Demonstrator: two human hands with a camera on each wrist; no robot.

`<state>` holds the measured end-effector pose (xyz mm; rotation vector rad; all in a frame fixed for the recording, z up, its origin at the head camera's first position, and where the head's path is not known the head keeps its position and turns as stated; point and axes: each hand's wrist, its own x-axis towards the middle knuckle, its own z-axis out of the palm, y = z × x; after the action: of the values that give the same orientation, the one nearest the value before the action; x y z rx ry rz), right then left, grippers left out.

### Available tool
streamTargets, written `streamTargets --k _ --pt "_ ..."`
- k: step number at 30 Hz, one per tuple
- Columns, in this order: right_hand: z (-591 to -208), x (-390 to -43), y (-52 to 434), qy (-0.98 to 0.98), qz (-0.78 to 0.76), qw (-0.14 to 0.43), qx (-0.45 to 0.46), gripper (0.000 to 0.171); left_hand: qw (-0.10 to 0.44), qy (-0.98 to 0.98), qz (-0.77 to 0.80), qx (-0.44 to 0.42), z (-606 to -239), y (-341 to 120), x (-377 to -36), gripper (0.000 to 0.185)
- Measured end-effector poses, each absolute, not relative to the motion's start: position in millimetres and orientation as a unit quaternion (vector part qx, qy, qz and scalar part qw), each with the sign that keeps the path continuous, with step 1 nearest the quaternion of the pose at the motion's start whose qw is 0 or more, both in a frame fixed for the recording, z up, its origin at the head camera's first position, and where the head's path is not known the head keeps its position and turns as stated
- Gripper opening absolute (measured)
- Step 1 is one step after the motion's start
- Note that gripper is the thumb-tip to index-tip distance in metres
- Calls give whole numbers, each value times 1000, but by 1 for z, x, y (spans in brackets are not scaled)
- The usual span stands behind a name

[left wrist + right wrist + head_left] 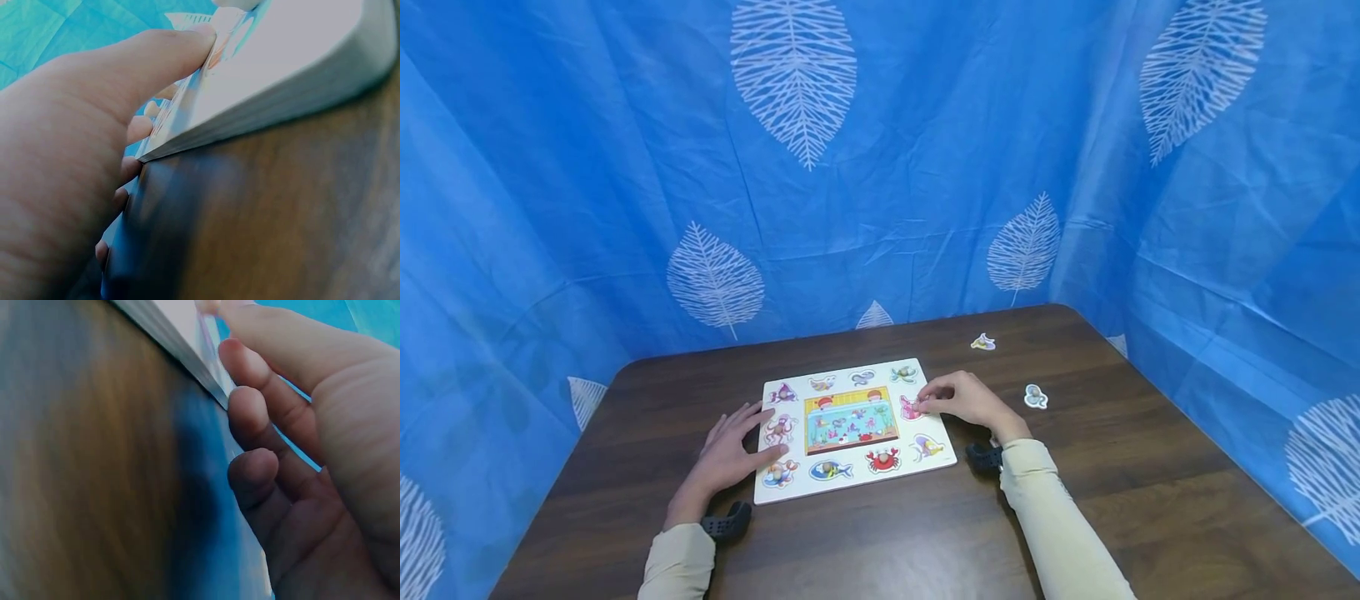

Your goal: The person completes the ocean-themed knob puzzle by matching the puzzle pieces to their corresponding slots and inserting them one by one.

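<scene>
A dark wooden table (pixel 1112 467) carries a white puzzle board (pixel 854 462), a flat rectangle with a bright aquarium picture in its middle and sea-creature pieces set around the rim. The left hand (pixel 730 454) lies with straight, spread fingers on the board's left edge, the thumb over the rim, steadying it. The right hand (pixel 970 400) curls its fingertips around a pink piece (pixel 911 408) at the board's right edge, pinching it just in front of the thumb. Beyond the right hand's knuckles, well apart from the board, lie two loose pieces: a blue-edged one (pixel 1035 397) near, and a yellow-purple one (pixel 982 342) farther off. Both wrist views are blurred and show only fingers (pixel 250 419) against the board's edge; the pink piece's picture cannot be made out.
</scene>
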<state>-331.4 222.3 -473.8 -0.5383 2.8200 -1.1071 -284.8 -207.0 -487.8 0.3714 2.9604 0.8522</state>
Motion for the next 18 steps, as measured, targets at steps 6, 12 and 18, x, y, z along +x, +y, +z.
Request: streamTargets --k 6,12,18 --pt "-466 -329 247 917 -365 -11 -163 20 21 954 276 117 -488 -207 -286 87" --pt "-463 -321 271 918 -369 -32 -143 24 28 954 276 114 -487 -207 -287 88" --pt "-463 -315 296 921 -368 -42 -119 29 31 954 275 113 -486 -207 -286 88"
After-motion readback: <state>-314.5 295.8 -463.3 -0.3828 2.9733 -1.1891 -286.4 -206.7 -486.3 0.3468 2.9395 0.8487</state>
